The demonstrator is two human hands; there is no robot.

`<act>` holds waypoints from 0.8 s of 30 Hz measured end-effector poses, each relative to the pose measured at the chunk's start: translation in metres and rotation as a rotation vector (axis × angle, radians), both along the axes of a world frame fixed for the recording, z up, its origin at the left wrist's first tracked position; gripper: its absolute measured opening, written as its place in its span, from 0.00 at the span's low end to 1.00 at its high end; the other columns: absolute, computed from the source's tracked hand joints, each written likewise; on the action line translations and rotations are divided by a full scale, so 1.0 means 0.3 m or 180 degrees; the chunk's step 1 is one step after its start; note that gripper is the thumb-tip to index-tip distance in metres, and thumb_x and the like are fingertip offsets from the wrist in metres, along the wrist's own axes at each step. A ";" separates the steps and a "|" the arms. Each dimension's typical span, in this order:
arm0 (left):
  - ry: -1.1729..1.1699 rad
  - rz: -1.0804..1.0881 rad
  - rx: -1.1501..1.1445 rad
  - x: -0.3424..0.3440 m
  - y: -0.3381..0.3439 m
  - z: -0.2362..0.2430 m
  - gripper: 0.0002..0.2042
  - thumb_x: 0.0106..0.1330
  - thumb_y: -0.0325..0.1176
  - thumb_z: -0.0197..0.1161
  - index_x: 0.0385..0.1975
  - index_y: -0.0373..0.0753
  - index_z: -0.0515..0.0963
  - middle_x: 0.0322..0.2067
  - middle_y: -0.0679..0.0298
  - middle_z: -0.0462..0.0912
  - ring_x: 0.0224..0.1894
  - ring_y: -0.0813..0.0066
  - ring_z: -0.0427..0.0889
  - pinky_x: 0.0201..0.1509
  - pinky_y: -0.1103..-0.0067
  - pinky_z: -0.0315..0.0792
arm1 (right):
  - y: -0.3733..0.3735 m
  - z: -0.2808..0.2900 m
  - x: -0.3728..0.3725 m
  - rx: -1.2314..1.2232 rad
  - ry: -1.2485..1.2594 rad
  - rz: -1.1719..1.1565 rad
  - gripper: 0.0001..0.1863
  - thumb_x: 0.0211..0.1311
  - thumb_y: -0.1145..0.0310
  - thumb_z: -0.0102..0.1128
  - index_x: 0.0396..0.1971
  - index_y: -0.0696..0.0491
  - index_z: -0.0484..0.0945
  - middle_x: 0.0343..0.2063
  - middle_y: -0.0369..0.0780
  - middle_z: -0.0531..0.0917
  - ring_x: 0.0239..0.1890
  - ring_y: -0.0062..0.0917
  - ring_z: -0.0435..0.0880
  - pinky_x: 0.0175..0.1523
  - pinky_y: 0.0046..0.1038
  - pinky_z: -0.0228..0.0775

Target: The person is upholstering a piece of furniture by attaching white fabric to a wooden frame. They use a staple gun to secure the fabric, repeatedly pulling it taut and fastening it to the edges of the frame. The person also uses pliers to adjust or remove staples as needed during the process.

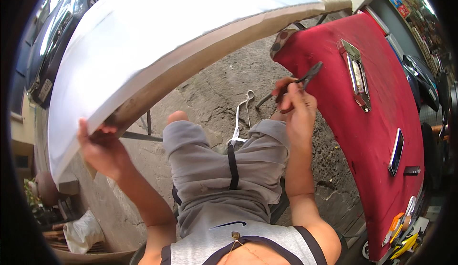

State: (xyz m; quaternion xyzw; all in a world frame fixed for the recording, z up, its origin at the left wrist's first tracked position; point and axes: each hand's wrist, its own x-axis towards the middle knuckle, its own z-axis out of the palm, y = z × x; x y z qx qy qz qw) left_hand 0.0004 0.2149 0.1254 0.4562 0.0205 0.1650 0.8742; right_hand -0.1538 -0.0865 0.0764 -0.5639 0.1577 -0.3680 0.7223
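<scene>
At near-L edge of white cover (143, 40), L hand (106, 153) clamps fingers; R hand (299, 108), well apart, grips pliers (310, 76) slanting fwd-R.

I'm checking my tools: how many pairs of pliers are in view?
1: the pliers held in the right hand. More may be hidden in the clutter at the lower right.

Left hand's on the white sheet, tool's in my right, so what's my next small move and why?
Probably bring the plier-like tool to the white sheet: your left hand grips its edge, while your right hand holds the tool away, near the red panel.
</scene>
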 end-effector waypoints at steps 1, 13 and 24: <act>-0.0007 -0.0065 0.0059 0.030 0.061 0.003 0.09 0.62 0.36 0.56 0.28 0.36 0.72 0.18 0.64 0.74 0.17 0.76 0.72 0.20 0.81 0.66 | -0.020 0.002 0.003 -0.0070 -0.0105 -0.0054 0.17 0.63 0.63 0.51 0.18 0.57 0.77 0.32 0.38 0.80 0.26 0.15 0.72 0.29 0.17 0.59; 0.0683 -0.0083 0.0696 0.229 0.563 0.028 0.08 0.62 0.35 0.57 0.23 0.40 0.71 0.14 0.68 0.71 0.13 0.83 0.67 0.08 0.87 0.53 | -0.135 0.122 0.153 0.0037 0.0184 0.0499 0.26 0.67 0.53 0.43 0.30 0.63 0.79 0.17 0.39 0.76 0.21 0.18 0.71 0.27 0.20 0.59; 0.1047 0.0213 0.0119 0.318 0.660 -0.131 0.09 0.60 0.34 0.58 0.34 0.35 0.74 0.32 0.63 0.77 0.35 0.72 0.76 0.42 0.79 0.69 | -0.106 0.131 0.271 0.0819 0.0481 0.1321 0.15 0.59 0.61 0.59 0.28 0.61 0.78 0.25 0.38 0.81 0.25 0.17 0.79 0.30 0.18 0.69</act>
